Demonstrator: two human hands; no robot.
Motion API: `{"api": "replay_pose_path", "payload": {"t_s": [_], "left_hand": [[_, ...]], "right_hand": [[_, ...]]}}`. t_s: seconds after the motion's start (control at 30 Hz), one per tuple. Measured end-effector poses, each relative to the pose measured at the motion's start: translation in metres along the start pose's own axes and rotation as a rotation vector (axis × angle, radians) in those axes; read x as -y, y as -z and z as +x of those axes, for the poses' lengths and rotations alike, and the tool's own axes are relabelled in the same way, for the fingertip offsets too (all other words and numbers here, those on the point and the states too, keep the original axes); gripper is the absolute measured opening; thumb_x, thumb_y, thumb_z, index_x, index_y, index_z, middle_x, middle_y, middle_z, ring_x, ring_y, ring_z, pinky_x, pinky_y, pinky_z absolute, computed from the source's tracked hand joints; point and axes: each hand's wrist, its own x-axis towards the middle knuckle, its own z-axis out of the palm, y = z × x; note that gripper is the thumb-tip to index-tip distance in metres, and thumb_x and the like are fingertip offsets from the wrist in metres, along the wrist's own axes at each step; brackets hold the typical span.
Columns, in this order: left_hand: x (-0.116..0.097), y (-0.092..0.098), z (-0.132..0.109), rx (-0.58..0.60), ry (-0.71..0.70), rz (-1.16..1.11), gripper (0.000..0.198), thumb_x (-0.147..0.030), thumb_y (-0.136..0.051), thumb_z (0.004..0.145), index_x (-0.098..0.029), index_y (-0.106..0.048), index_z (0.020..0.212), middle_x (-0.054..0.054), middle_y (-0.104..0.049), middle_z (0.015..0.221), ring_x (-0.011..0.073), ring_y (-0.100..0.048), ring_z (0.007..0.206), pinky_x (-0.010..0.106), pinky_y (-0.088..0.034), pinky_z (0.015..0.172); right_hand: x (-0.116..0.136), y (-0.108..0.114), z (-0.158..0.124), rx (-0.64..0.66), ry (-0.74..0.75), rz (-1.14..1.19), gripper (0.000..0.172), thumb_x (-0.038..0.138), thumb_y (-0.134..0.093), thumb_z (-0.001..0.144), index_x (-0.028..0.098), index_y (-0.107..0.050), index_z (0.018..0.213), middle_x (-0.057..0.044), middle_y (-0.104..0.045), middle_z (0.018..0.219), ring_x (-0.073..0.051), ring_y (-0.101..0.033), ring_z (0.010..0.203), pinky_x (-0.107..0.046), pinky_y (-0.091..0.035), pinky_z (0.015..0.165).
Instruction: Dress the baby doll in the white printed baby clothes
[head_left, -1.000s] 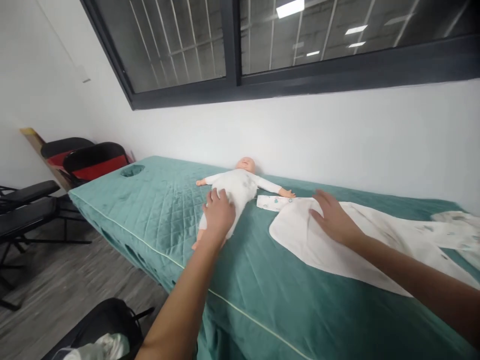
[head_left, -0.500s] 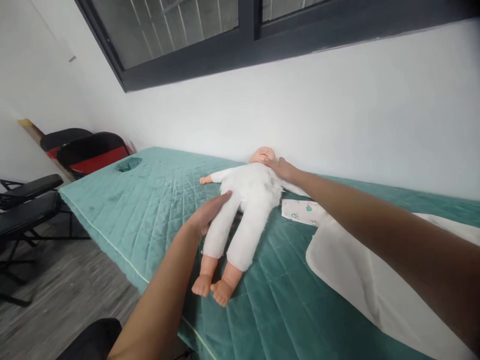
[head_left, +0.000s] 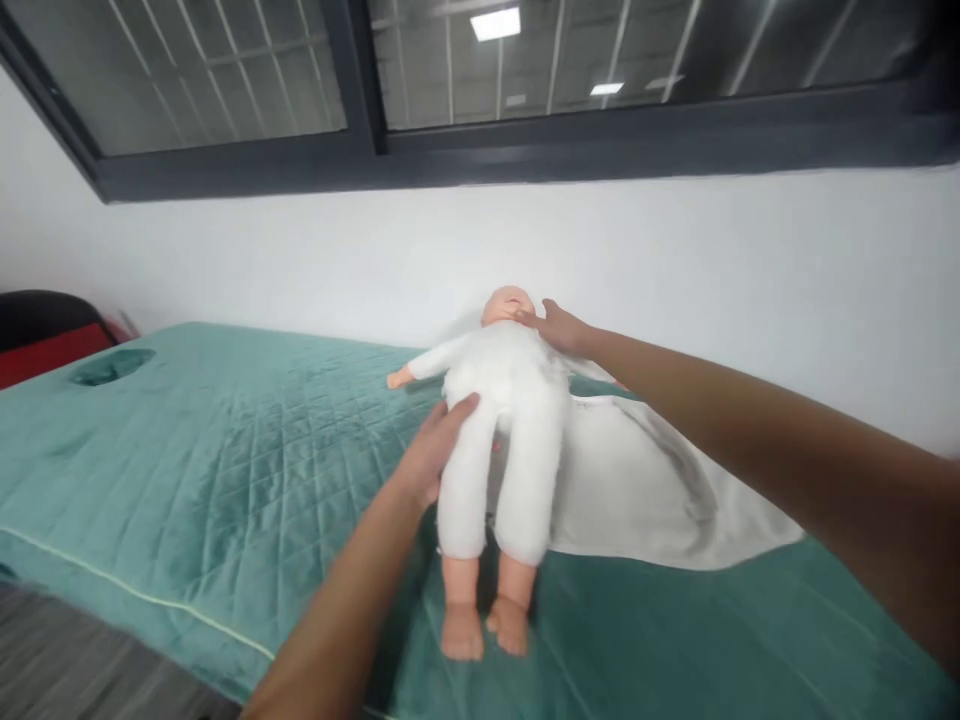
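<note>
Holding the doll (head_left: 504, 400) at two places: that is how we read the moment. It lies face up in its white suit, head toward the wall, bare feet toward the near edge of the bed (head_left: 225, 470). Its right side is over the teal quilt and its left side overlaps the edge of the white cloth (head_left: 645, 480). A dark shadow shows under the legs, so the lower half may be slightly raised. We cannot tell for certain.

- Left hand (head_left: 439, 445): clamped at the hip and upper thigh, thumb across the front, fingers hidden underneath.
- Right hand (head_left: 559, 328): at the neck and shoulder, fingertips touching the chin. We cannot tell whether the fingers curl under the head.
- The hands are well apart, one at each end of the trunk.

Our judgement on doing this well: support the head and hips together and keep the body level, so that the head does not drop back. Take the weight on a palm rather than pinching the soft suit. Watch that the cloth edge does not bunch under the back.

Further out are the face hole (head_left: 112, 365) in the bed, a red chair (head_left: 37, 345) and the dark window frame (head_left: 360, 150).
</note>
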Motion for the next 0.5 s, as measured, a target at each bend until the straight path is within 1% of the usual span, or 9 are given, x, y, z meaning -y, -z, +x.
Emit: {"api": "replay_pose_path", "payload": {"t_s": [0.07, 0.13, 0.2, 0.27, 0.33, 0.4, 0.47, 0.5], "left_hand": [[0.021, -0.04, -0.006, 0.04, 0.012, -0.033, 0.054, -0.055, -0.068, 0.075, -0.02, -0.06, 0.117, 0.012, -0.073, 0.094, 0.0283, -0.072, 0.08, 0.042, -0.062, 0.067], [0.043, -0.074, -0.01, 0.075, 0.048, -0.051, 0.062, -0.057, -0.071, 0.072, -0.02, -0.059, 0.12, 0.014, -0.072, 0.098, 0.0285, -0.072, 0.078, 0.041, -0.062, 0.066], [0.061, -0.101, -0.014, 0.095, 0.081, -0.062, 0.067, -0.058, -0.073, 0.07, -0.02, -0.057, 0.123, 0.015, -0.071, 0.101, 0.0282, -0.072, 0.078, 0.039, -0.062, 0.065], [0.074, -0.124, -0.017, 0.096, 0.093, -0.075, 0.068, -0.057, -0.073, 0.07, -0.02, -0.056, 0.124, 0.015, -0.071, 0.105, 0.0269, -0.071, 0.079, 0.037, -0.061, 0.065], [0.081, -0.141, -0.02, 0.075, 0.095, -0.082, 0.066, -0.054, -0.073, 0.072, -0.02, -0.054, 0.125, 0.015, -0.07, 0.107, 0.0252, -0.071, 0.077, 0.036, -0.06, 0.065], [0.085, -0.152, -0.022, 0.046, 0.105, -0.058, 0.062, -0.054, -0.069, 0.076, -0.021, -0.052, 0.126, 0.014, -0.07, 0.105, 0.0244, -0.07, 0.074, 0.036, -0.059, 0.063], [0.086, -0.152, -0.021, 0.043, 0.098, 0.03, 0.058, -0.057, -0.064, 0.079, -0.022, -0.053, 0.125, 0.013, -0.071, 0.101, 0.0248, -0.069, 0.074, 0.037, -0.057, 0.062], [0.086, -0.149, -0.018, 0.045, 0.076, 0.115, 0.054, -0.059, -0.061, 0.081, -0.022, -0.056, 0.121, 0.012, -0.071, 0.098, 0.0253, -0.069, 0.075, 0.037, -0.056, 0.063]], "right_hand": [[-0.035, 0.025, -0.023, -0.009, -0.047, -0.029, 0.115, 0.086, -0.041, 0.075, 0.006, -0.016, 0.154, -0.025, -0.034, 0.154, -0.037, -0.047, 0.133, -0.044, -0.043, 0.104], [-0.068, 0.042, -0.045, -0.017, -0.098, -0.059, 0.114, 0.086, -0.04, 0.077, 0.004, -0.017, 0.153, -0.027, -0.037, 0.152, -0.036, -0.049, 0.131, -0.043, -0.044, 0.103], [-0.096, 0.051, -0.063, -0.015, -0.134, -0.094, 0.113, 0.084, -0.038, 0.078, 0.003, -0.015, 0.153, -0.028, -0.041, 0.148, -0.036, -0.053, 0.127, -0.043, -0.045, 0.101], [-0.117, 0.055, -0.074, -0.005, -0.153, -0.134, 0.109, 0.082, -0.035, 0.081, 0.003, -0.013, 0.153, -0.028, -0.045, 0.145, -0.036, -0.056, 0.124, -0.043, -0.046, 0.099], [-0.131, 0.057, -0.078, 0.006, -0.15, -0.184, 0.101, 0.077, -0.03, 0.086, 0.003, -0.012, 0.153, -0.027, -0.048, 0.143, -0.035, -0.057, 0.123, -0.041, -0.046, 0.097], [-0.137, 0.06, -0.079, 0.02, -0.124, -0.244, 0.094, 0.072, -0.026, 0.091, 0.003, -0.012, 0.153, -0.027, -0.051, 0.141, -0.033, -0.058, 0.121, -0.039, -0.047, 0.095], [-0.133, 0.068, -0.077, 0.031, -0.074, -0.343, 0.086, 0.066, -0.026, 0.093, 0.004, -0.015, 0.152, -0.027, -0.057, 0.133, -0.033, -0.061, 0.117, -0.042, -0.046, 0.093], [-0.128, 0.072, -0.076, 0.034, -0.037, -0.413, 0.081, 0.063, -0.029, 0.094, 0.005, -0.02, 0.151, -0.026, -0.062, 0.126, -0.035, -0.062, 0.113, -0.045, -0.046, 0.091]]}}
